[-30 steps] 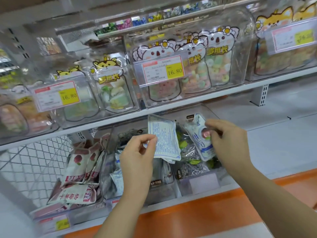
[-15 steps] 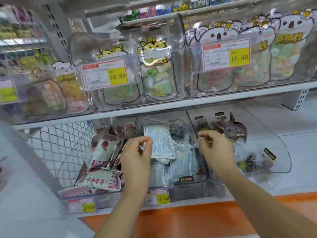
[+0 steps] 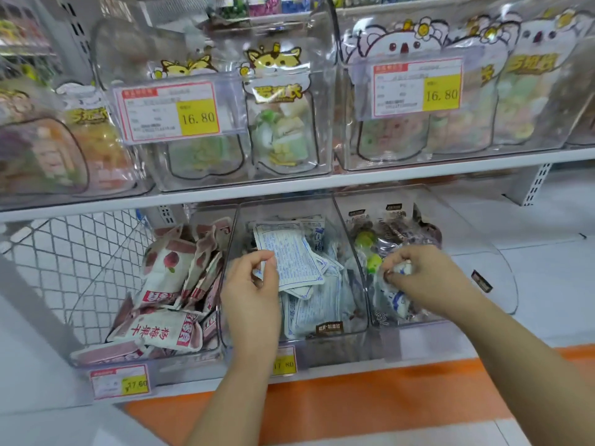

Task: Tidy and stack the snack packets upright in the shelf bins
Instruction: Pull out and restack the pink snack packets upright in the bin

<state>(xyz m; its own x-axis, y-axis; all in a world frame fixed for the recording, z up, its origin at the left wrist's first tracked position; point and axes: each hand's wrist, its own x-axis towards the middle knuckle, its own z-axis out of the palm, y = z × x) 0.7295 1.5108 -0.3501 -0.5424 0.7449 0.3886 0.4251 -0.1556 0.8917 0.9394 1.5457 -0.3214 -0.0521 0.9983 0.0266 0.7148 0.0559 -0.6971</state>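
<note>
1. My left hand (image 3: pixel 251 286) is over the middle clear bin (image 3: pixel 335 347) on the lower shelf. Its thumb and curled fingers pinch the left edge of a white packet with blue print (image 3: pixel 291 257).
2. That packet shows its text-covered back to the camera. It is lifted, tilted to the right, above the heap of similar white-and-blue packets (image 3: pixel 317 304), which lie slumped at mixed angles inside the middle bin.
3. My right hand (image 3: pixel 426 278) is inside the right clear bin (image 3: pixel 489 262), near its left wall. Its fingers are curled round the top of a crumpled white-and-blue packet (image 3: pixel 397 297), which sits low at the front of that bin.
4. Behind that hand, the right bin holds dark packets (image 3: pixel 404 231) with green spots showing, packed loosely towards the back.
5. The left bin (image 3: pixel 154 365) holds pink-and-white fruit packets (image 3: pixel 165 268). Some lean upright at the back, and others lie flat at the front.
6. Yellow price tags (image 3: pixel 122 383) are fixed along the lower shelf's front edge. One tag is partly hidden by my left forearm.
7. On the upper shelf (image 3: pixel 322 181), clear bins hold cartoon-animal pouches standing upright. Each of two bins carries a 16.80 price tag (image 3: pixel 198 119).
8. White wire mesh (image 3: pixel 80 252) stands to the left of the lower bins, and an orange band (image 3: pixel 322 410) runs below the shelf.
</note>
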